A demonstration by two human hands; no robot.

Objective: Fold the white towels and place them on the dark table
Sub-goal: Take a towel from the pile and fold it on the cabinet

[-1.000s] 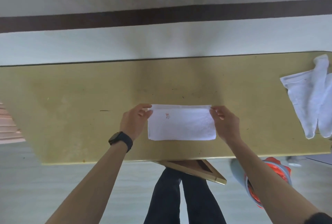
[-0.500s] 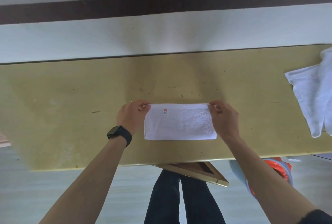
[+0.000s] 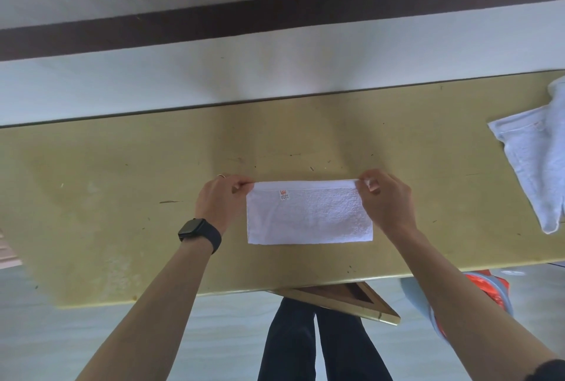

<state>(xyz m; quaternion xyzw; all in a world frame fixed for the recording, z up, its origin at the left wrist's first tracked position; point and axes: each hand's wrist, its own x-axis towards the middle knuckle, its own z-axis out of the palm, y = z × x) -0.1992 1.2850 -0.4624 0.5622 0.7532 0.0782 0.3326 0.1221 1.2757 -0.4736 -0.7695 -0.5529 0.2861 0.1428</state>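
The white towel lies flat on the worktop as a neat folded rectangle stretched between my 2 grips, with its near edge closer to my body than they are. My left grip pinches the far left corner between thumb and curled fingers. My right grip pinches the far right corner the same way. Both are closed on cloth and hold nothing else. A small red label sits just inside my left grip, near the far edge.

Over the last 1 second little has shifted: the towel already had this shape and my grips were already at these 2 corners. The pinch has tightened, though, and the far edge now runs straight and taut from grip to grip. I judge the layers are squared up, so the next fold can begin, probably carrying my left grip's end across to my right grip's.

Well out past my right grip, loose white towels wait at the worktop's end. A black watch sits on the wrist behind my left grip. This worktop looks olive-yellow, and I cannot see a dark table.
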